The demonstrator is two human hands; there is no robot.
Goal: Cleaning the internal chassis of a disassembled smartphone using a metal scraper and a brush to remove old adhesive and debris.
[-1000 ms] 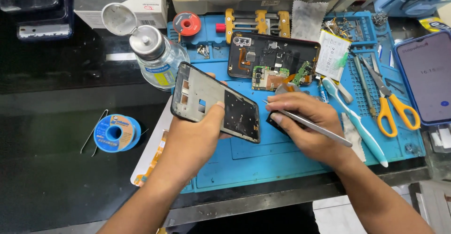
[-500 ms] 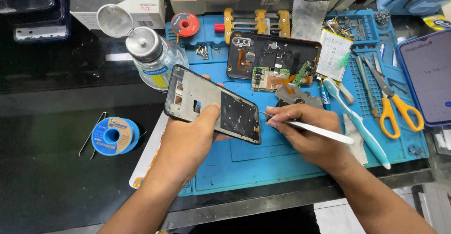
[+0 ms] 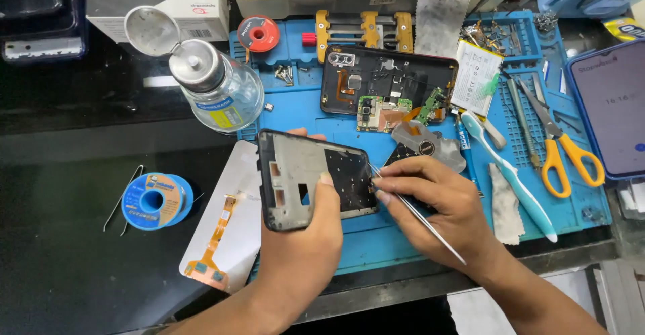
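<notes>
A black phone frame (image 3: 314, 179) is gripped by the left hand (image 3: 299, 241), thumb laid across its inner face, and is held tilted just above the blue work mat (image 3: 316, 110). Metal tweezers (image 3: 413, 214) are pinched closed-fisted in the right hand (image 3: 437, 211), their tips set against the frame's right edge; whether anything is caught between the tips cannot be told. An opened phone body (image 3: 390, 86) is laid further back on the mat, a glass solvent bottle (image 3: 215, 86) at its left edge.
</notes>
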